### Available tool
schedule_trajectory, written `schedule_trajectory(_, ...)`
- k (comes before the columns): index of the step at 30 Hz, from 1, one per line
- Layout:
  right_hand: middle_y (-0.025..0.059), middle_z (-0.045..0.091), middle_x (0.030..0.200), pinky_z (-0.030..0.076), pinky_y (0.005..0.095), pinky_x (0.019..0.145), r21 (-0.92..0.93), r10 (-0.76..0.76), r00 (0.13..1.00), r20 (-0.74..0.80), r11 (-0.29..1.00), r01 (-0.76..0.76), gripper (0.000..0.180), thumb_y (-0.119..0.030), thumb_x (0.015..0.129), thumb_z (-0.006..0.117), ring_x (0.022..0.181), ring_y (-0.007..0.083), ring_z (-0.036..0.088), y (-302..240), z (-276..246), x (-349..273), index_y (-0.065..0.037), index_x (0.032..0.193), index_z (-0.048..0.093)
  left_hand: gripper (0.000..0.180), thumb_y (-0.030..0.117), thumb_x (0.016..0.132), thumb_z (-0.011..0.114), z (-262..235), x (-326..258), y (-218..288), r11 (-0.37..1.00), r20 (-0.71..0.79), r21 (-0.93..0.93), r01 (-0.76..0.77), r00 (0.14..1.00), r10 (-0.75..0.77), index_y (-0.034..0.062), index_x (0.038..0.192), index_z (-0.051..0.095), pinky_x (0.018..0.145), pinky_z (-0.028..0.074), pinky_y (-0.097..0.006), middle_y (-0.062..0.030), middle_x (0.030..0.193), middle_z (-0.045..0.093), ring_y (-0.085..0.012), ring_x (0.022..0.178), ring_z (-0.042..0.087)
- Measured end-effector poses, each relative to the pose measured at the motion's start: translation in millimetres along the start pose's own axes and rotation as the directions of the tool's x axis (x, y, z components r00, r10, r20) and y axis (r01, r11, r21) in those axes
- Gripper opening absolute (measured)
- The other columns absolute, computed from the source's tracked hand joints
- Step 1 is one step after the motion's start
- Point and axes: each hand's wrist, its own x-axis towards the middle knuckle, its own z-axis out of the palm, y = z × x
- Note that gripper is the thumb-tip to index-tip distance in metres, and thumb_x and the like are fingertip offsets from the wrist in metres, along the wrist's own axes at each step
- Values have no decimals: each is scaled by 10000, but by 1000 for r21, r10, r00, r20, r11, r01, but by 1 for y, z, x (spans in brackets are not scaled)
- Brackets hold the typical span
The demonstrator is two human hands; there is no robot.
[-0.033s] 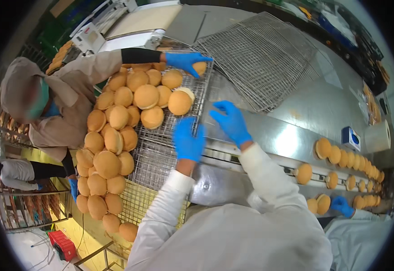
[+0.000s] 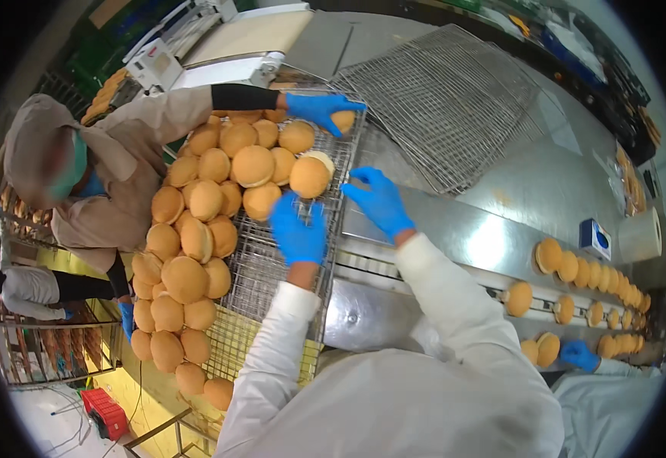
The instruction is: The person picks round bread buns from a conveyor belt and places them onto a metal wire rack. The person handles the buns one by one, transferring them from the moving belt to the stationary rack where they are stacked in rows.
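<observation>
Buns [image 2: 253, 166], round and golden-brown, lie crowded on the wire rack [image 2: 272, 263] in front of me, heaped along its left side and far end, while the near right part of the rack is bare mesh. One bun [image 2: 309, 177] sits at the right edge of the heap, just beyond my left hand [image 2: 298, 231]. That hand, in a blue glove, rests flat on the mesh with its fingers spread and reaching toward this bun; its grip is released and it holds nothing. My right hand [image 2: 379, 200], also blue-gloved, hovers at the rack's right rim beside the same bun, fingers loosely curled and pointing left, its grip likewise released. I cannot tell whether its fingertips touch the rim.

Across the rack, a co-worker's gloved hand [image 2: 319, 110] closes around a bun at the far corner, the arm in a tan sleeve [image 2: 161, 114] stretching over the heap. To the right, a second wire rack [image 2: 440, 99] lies tilted on the steel tabletop [image 2: 531, 191]. Further right, a row of buns [image 2: 585, 271] runs along the conveyor [image 2: 455, 278], and another person's gloved hand [image 2: 581, 355] rests near its lower edge. A roll of white paper [image 2: 642, 235] stands on the tabletop near the row.
</observation>
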Motion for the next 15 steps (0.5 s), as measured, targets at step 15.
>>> schedule_trajectory(15, 172, 539, 1204, 461, 413, 966, 72, -170, 981, -96, 981, 177, 583, -182, 689, 804, 1157, 356, 545, -31, 107, -31, -75, 1202, 549, 840, 121, 668, 867, -21, 27, -102, 940, -217, -115, 322, 915, -340, 35, 1371, 416, 1023, 438, -414, -170, 1339, 468, -292, 1193, 496)
